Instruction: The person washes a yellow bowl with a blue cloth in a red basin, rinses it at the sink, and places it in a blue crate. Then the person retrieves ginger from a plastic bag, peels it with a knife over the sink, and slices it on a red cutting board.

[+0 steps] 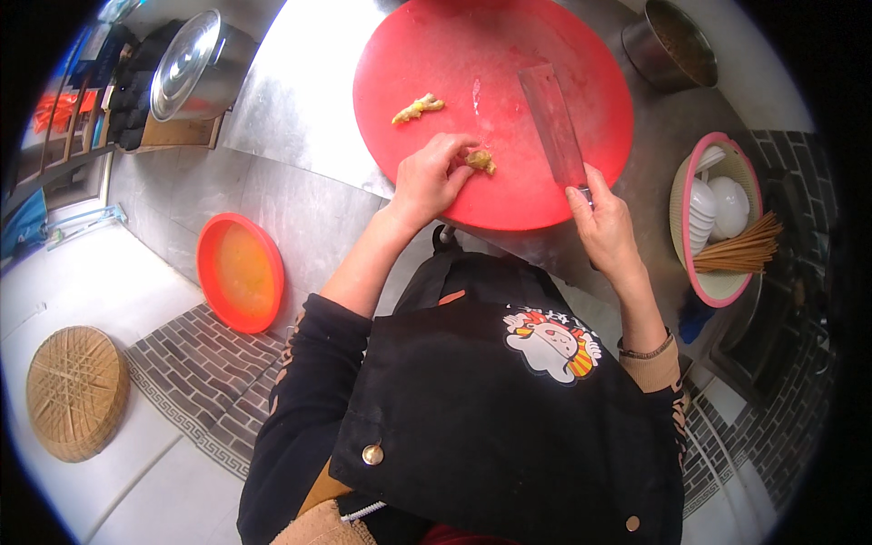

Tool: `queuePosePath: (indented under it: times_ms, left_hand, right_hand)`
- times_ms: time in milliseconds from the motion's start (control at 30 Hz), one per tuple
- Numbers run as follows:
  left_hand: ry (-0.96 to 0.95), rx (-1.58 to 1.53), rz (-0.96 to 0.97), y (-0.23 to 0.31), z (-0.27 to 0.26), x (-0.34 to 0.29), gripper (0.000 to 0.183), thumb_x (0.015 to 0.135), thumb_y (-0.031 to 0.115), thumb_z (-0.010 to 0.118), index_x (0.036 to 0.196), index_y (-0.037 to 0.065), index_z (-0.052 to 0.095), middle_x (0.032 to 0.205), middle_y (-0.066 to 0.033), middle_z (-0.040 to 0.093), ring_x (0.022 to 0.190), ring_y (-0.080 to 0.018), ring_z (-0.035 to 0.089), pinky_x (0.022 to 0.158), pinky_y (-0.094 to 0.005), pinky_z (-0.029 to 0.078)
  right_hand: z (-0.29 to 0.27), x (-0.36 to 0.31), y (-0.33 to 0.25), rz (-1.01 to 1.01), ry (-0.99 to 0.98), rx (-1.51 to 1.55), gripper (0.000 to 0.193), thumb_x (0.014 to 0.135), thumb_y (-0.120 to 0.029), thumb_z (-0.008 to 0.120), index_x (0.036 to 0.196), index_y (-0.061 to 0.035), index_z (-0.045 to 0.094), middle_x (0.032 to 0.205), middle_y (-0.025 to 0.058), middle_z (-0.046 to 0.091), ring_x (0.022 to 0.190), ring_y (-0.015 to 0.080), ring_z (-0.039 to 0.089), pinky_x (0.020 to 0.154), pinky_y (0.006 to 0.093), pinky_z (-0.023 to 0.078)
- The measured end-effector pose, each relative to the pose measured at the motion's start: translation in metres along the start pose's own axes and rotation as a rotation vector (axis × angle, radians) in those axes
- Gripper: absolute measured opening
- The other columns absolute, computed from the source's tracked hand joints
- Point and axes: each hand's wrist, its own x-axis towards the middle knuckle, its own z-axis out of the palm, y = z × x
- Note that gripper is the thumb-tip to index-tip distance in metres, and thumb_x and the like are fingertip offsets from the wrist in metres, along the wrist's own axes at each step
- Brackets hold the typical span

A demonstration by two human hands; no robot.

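On the round red cutting board (pixel 418 45), my left hand (pixel 431 178) pinches a knobbly piece of ginger (pixel 481 163) between thumb and fingers, near the board's front edge. My right hand (pixel 603 223) grips the handle of a cleaver (pixel 554 123). Its broad blade points away from me over the right half of the board, apart from the ginger. Another piece of ginger (pixel 418 108), longer and paler, lies on the board beyond my left hand. A small wet streak marks the board between that piece and the blade. My right palm hides most of the cleaver's handle.
A pink-rimmed basket (pixel 679 195) with white bowls (pixel 729 207) and chopsticks (pixel 743 245) stands right of the board. Behind it is a steel pot (pixel 640 56). A lidded pot (pixel 186 77) stands far left. An orange basin (pixel 211 263) and a woven basket (pixel 77 393) are lower left.
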Motion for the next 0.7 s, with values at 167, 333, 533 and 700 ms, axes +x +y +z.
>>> queuePosePath:
  times_ms: [167, 333, 533, 700]
  left_hand:
    - [-0.005, -0.032, 0.003, 0.003, -0.001, 0.004, 0.017, 0.079, 0.014, 0.067, 0.095, 0.007, 0.066, 0.087, -0.0108, 0.064, 0.073, -0.0262, 0.064, 0.064, -0.0345, 0.050]
    - [-0.075, 0.040, -0.088, 0.008, -0.007, 0.012, 0.023, 0.087, 0.026, 0.061, 0.088, 0.003, 0.066, 0.081, -0.0190, 0.064, 0.076, -0.0355, 0.062, 0.066, -0.0415, 0.049]
    - [-0.131, 0.216, -0.212, 0.006, -0.010, 0.026, 0.037, 0.092, 0.033, 0.049, 0.080, 0.000, 0.061, 0.079, -0.0244, 0.062, 0.079, -0.0416, 0.059, 0.069, -0.0477, 0.046]
    - [-0.124, 0.222, -0.250, 0.002, -0.013, 0.026, 0.032, 0.092, 0.028, 0.049, 0.082, 0.000, 0.061, 0.079, -0.0225, 0.063, 0.076, -0.0411, 0.060, 0.069, -0.0467, 0.047]
  right_hand:
    - [0.002, -0.001, -0.002, 0.005, 0.012, 0.030, 0.034, 0.089, -0.017, 0.056, 0.121, -0.0059, 0.051, 0.084, 0.0194, 0.064, 0.078, 0.0375, 0.063, 0.066, 0.0408, 0.048]
    - [0.000, -0.001, -0.004, 0.014, -0.002, 0.035, 0.034, 0.090, -0.017, 0.055, 0.122, -0.0049, 0.051, 0.083, 0.0180, 0.063, 0.075, 0.0333, 0.063, 0.066, 0.0381, 0.048]
    - [-0.001, -0.001, -0.005, 0.004, -0.020, 0.030, 0.035, 0.092, -0.018, 0.054, 0.123, -0.0031, 0.050, 0.080, 0.0173, 0.062, 0.072, 0.0298, 0.061, 0.065, 0.0357, 0.046]
    - [-0.001, -0.001, -0.004, 0.005, -0.007, 0.041, 0.034, 0.091, -0.018, 0.054, 0.120, -0.0033, 0.050, 0.080, 0.0203, 0.062, 0.076, 0.0385, 0.062, 0.064, 0.0408, 0.047]
